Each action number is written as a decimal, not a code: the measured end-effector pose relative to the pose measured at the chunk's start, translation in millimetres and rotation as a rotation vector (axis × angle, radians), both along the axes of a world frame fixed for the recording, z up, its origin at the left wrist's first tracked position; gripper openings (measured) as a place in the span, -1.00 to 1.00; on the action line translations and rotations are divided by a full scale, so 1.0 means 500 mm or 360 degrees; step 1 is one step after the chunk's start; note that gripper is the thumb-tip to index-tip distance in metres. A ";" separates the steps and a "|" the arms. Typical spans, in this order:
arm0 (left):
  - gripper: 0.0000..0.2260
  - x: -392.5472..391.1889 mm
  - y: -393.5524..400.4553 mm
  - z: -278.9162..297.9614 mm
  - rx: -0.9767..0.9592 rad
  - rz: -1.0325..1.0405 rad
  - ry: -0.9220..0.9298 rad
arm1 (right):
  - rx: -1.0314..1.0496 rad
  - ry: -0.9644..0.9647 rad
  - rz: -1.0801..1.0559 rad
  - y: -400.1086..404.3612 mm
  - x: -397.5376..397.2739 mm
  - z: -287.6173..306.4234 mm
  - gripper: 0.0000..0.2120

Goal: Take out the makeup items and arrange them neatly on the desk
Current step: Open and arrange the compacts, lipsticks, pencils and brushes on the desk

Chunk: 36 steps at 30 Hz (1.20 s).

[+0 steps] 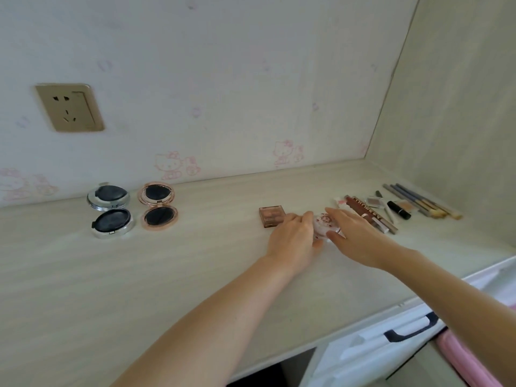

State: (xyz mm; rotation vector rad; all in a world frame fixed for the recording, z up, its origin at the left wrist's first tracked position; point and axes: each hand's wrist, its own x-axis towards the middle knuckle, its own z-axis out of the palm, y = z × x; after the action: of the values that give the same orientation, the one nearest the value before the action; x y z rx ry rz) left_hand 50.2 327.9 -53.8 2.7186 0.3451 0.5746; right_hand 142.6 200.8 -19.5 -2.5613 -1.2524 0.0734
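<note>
A small round pink compact [324, 223] with a floral lid lies on the pale desk [167, 275]. My left hand [293, 238] holds its left side with curled fingers, and my right hand [353, 233] holds its right side between thumb and fingers. Just left of my left hand lies a brown square eyeshadow palette [270, 215]. To the right sit a brown tube [365, 209], a black lipstick [399, 209] and a row of brushes and pencils [421, 202]. Two opened compacts, one silver [110, 209] and one rose-gold [157, 205], lie at the far left.
A wall socket [69, 107] sits on the back wall at upper left. A side panel [460, 135] closes the desk on the right. Below the desk's front edge at lower right are a white drawer with a dark handle [410, 329] and something pink [469, 361].
</note>
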 end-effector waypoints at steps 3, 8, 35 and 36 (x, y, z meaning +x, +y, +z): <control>-0.54 0.013 -0.005 -0.009 -0.0055 0.0006 0.0005 | -0.0036 0.0037 0.0012 0.000 0.005 -0.003 -0.45; -0.46 0.020 -0.014 -0.020 -0.0154 0.0036 -0.0044 | -0.0017 0.0078 0.0004 0.000 0.011 -0.006 -0.46; -0.47 -0.201 0.119 0.053 -0.1434 0.0166 -0.0503 | 0.0409 0.0430 0.0334 0.110 -0.139 0.083 -0.62; -0.50 -0.220 0.128 0.056 -0.1481 0.0164 -0.0501 | 0.0420 0.0451 0.0368 0.119 -0.151 0.083 -0.62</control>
State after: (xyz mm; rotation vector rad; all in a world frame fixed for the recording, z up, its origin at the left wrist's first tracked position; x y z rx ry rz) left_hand -59.8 391.9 -25.7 1.7029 0.5105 0.6459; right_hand 67.4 260.5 21.9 -2.0919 -1.3395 0.2880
